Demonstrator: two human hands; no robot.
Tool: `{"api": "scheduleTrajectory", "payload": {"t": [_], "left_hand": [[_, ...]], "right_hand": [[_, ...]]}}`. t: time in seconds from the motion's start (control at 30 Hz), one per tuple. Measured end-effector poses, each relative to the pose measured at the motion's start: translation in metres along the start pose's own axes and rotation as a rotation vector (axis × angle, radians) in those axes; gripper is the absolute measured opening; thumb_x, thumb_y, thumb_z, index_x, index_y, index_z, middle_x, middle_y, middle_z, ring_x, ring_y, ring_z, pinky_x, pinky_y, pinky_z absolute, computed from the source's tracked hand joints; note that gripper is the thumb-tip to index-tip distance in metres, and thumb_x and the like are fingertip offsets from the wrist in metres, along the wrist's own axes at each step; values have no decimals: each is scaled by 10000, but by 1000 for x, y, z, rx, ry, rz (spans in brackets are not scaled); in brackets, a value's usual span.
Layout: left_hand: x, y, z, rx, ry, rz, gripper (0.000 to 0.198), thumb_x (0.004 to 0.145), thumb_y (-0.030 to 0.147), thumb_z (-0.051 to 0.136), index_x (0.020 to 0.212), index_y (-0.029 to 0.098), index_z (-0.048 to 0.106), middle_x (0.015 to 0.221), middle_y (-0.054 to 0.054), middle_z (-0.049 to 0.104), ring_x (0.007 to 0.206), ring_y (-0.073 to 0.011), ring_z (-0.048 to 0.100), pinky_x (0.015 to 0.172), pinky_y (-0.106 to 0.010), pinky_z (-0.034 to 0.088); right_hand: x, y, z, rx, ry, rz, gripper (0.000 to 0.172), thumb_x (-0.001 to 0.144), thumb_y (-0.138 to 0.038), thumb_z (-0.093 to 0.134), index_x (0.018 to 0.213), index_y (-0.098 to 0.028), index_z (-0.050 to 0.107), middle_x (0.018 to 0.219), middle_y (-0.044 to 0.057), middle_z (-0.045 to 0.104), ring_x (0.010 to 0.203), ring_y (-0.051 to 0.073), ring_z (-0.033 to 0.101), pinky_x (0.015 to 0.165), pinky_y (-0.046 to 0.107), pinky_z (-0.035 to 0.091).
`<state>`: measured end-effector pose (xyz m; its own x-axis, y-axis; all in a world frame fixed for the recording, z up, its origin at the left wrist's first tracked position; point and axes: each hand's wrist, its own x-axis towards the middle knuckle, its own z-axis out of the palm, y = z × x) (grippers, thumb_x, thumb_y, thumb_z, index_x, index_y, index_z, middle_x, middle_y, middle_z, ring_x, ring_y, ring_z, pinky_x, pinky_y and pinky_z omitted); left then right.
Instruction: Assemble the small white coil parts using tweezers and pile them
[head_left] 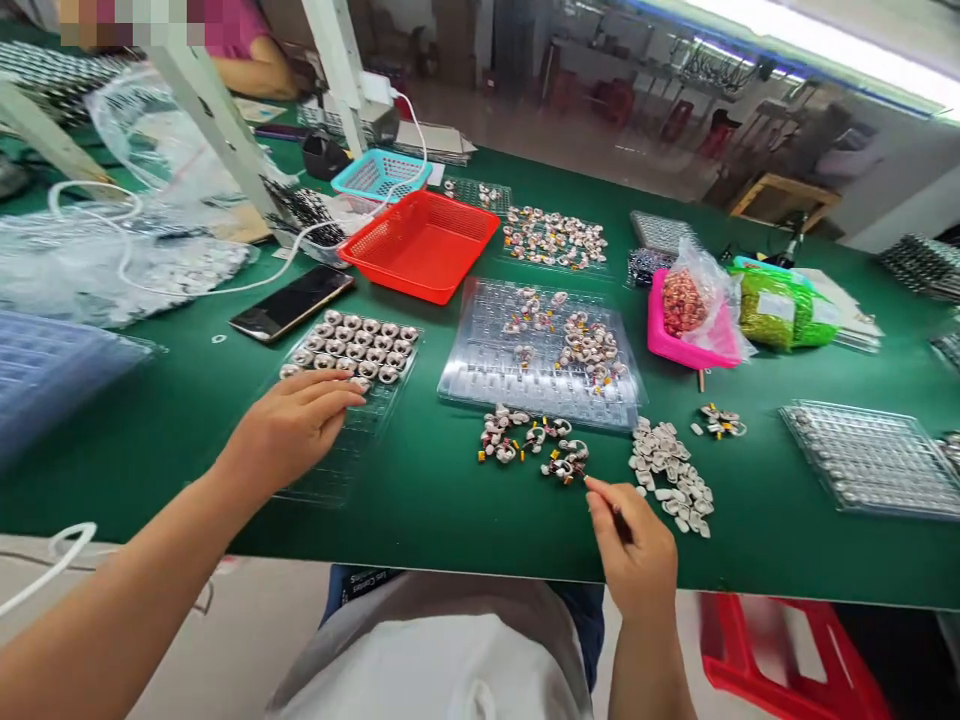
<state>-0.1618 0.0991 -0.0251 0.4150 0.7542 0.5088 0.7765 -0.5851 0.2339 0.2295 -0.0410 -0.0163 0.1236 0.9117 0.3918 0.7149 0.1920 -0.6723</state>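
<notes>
My left hand (289, 430) reaches over a clear plastic tray (319, 485), fingers stretched out. Its fingertips touch the front row of white rounded shells (367, 350) with dark centres, which fill the tray's far part. My right hand (634, 540) is closed in a pinch at the edge of a small heap of white curved pieces with wires and yellow tabs (566, 465). Whatever sits between those fingertips is too small to make out. Right of it lies a pile of loose white caps (671, 475). A stack of clear trays (540, 350) behind carries more wired pieces.
A red basket (420, 245), a blue basket (381, 175) and a phone (292, 302) are at the back left. A pink bin (694, 340) stands right, beside green bags (787, 310). Another filled tray (874, 455) lies far right. A person's arm (259, 70) shows at upper left.
</notes>
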Motion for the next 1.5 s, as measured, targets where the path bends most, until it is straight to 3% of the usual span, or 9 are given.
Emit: {"api": "scheduleTrajectory", "payload": {"t": [0.1,0.27,0.4,0.67,0.87,1.03,1.2,1.3,1.5], "left_hand": [[-3,51,4,-115,114,-57,197,917,191,562,1000,280,717,1016,14,775,1010,-234,721,933,-426,593],[-1,143,30,-563,-71,-64,238,918,150,572,1088,266,693,978,-53,773,935,-214,733,854,-338,614],[0,173,55,-690,-245,-202,313,898,175,595,1202,204,664,1086,-98,770,915,-223,746,847,-347,622],[12,186,68,-989,-288,-435,351,874,181,623,1221,177,671,1126,-119,757,948,-230,744,873,-369,615],[10,183,56,-1247,-375,-586,254,863,265,683,1090,165,740,980,-93,788,900,-228,742,823,-335,612],[5,177,45,-1156,-355,-500,186,860,260,703,1016,192,778,953,-81,776,858,-211,725,758,-302,591],[8,173,29,-1042,-259,-364,188,867,221,697,1031,240,787,921,-64,776,848,-202,715,770,-306,578],[10,172,21,-1098,-303,-429,178,846,233,718,1004,239,800,891,-57,780,817,-198,718,741,-295,585],[13,171,20,-1422,-499,-695,238,823,309,739,1020,190,800,958,-79,798,850,-225,740,770,-337,634]], "right_hand": [[9,7,-5,-116,5,76,169,968,-239,568,1049,-205,712,899,56,689,725,163,656,647,264,541],[23,5,16,-361,-247,-38,236,914,-183,583,1103,-212,720,1030,92,675,825,210,684,628,286,539],[28,1,24,-320,-221,-53,199,931,-173,556,1035,-197,723,999,90,662,865,211,675,676,295,541],[10,-18,28,213,-136,170,124,944,-295,618,959,-218,714,1076,91,669,961,202,673,670,260,556],[-10,-31,41,640,-155,349,141,949,-341,619,976,-210,662,1014,56,705,667,130,644,631,273,564],[-14,-38,40,505,-159,302,153,981,-313,559,1033,-213,663,828,20,688,630,124,614,581,238,531],[-11,-38,35,411,-222,222,244,941,-301,617,1177,-240,631,1026,59,706,758,149,677,615,237,550],[-11,-38,35,400,-248,168,360,882,-307,705,1227,-268,608,1130,67,656,769,143,668,549,219,512],[-12,-39,35,366,-242,121,225,918,-286,664,1142,-267,664,1032,53,681,721,140,647,559,232,512]]}}
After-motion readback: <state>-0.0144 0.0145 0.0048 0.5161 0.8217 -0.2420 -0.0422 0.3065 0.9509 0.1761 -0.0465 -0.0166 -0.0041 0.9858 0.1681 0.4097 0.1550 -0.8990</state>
